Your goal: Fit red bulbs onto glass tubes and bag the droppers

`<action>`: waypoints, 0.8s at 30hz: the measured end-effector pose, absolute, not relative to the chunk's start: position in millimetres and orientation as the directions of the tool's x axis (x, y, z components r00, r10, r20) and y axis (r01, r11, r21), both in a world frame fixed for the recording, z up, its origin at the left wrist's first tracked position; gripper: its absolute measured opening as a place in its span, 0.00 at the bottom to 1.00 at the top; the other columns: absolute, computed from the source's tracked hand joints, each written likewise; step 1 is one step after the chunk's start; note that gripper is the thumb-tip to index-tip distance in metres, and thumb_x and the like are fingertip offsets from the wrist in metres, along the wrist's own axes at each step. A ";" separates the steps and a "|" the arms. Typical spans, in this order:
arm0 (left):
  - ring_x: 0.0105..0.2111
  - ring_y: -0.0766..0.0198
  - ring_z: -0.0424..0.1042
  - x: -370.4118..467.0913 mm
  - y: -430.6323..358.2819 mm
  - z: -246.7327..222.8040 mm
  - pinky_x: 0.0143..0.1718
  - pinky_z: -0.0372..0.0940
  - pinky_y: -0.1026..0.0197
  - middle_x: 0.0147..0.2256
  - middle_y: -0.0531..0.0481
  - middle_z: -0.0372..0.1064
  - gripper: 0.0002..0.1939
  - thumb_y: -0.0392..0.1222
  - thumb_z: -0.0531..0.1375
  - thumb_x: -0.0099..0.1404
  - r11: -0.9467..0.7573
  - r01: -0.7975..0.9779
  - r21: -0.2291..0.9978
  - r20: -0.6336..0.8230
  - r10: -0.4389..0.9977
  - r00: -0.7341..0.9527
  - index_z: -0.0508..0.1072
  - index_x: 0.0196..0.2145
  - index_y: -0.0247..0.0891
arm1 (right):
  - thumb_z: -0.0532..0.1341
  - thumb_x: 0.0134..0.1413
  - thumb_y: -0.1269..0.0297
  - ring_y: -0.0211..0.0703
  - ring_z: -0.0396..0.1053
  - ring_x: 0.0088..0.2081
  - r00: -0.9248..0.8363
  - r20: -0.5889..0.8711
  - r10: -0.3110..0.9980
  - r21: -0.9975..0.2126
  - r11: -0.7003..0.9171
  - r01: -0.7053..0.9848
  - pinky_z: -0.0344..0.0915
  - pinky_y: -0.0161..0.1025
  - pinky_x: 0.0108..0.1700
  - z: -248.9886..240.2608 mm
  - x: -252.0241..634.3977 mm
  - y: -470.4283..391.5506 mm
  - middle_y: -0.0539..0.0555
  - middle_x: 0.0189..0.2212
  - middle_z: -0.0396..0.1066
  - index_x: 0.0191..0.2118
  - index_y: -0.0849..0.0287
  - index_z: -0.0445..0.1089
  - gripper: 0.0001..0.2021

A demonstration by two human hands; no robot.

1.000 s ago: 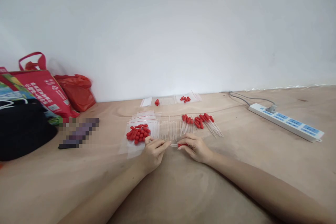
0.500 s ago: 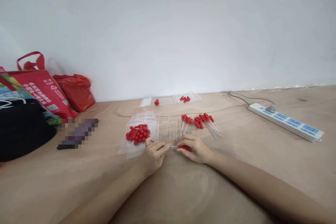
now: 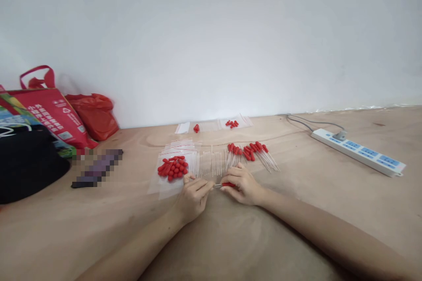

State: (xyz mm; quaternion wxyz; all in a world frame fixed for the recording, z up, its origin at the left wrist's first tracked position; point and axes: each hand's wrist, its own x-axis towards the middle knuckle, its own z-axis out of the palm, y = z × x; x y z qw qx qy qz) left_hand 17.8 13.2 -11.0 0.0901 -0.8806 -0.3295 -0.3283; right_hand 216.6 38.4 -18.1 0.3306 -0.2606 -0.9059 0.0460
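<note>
My left hand is closed on a thin clear dropper tube, whose short middle stretch shows between my hands. Fingers of my right hand pinch a red rubber bulb at the tube's right end. How far the tube reaches into the bulb is hidden. Just beyond my hands lie loose clear tubes in a row. Several droppers with red bulbs lie to their right. A pile of red bulbs rests on clear zip bags beyond my left hand.
Near the wall are more red bulbs on a clear bag and a row of tubes. A power strip with a plugged-in cord lies right. Leftward are a pixelated dark object, a black hat and red bags.
My right hand has shifted slightly left with the red bulb, and less of the tube shows between my hands. The left hand has barely moved.
</note>
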 end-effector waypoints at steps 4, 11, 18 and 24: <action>0.23 0.68 0.66 19.4 12.3 -13.2 0.35 0.48 0.58 0.24 0.53 0.71 0.11 0.32 0.47 0.63 -0.755 0.650 0.086 0.625 0.549 0.555 0.68 0.33 0.37 | 0.52 0.55 0.63 0.37 0.61 0.29 -0.648 0.567 0.508 -0.267 0.858 0.439 0.49 0.37 0.34 -20.7 213.4 37.5 0.52 0.26 0.67 0.31 0.61 0.66 0.09; 0.23 0.68 0.67 20.0 15.1 -15.5 0.35 0.48 0.58 0.25 0.54 0.72 0.10 0.31 0.48 0.62 -0.770 0.628 0.107 0.639 0.538 0.550 0.68 0.33 0.38 | 0.53 0.54 0.63 0.38 0.62 0.28 -0.625 0.568 0.536 -0.340 0.844 0.415 0.53 0.38 0.34 -18.4 212.2 38.6 0.53 0.25 0.66 0.31 0.60 0.67 0.09; 0.27 0.67 0.69 21.3 21.2 -13.9 0.38 0.53 0.59 0.28 0.52 0.72 0.11 0.38 0.49 0.64 -0.755 0.594 0.278 0.632 0.610 0.479 0.67 0.42 0.39 | 0.59 0.48 0.58 0.36 0.64 0.28 -0.304 0.505 0.808 -0.845 0.535 0.018 0.61 0.35 0.33 -10.2 198.4 42.7 0.49 0.26 0.65 0.39 0.57 0.63 0.13; 0.42 0.60 0.65 15.0 20.8 -13.5 0.44 0.53 0.56 0.41 0.47 0.69 0.18 0.43 0.49 0.64 -0.674 0.652 0.348 0.536 0.713 0.451 0.59 0.51 0.40 | 0.57 0.46 0.52 0.34 0.59 0.24 -0.088 0.397 0.913 -0.917 0.400 0.010 0.57 0.33 0.27 7.2 230.0 77.3 0.46 0.23 0.60 0.41 0.57 0.62 0.18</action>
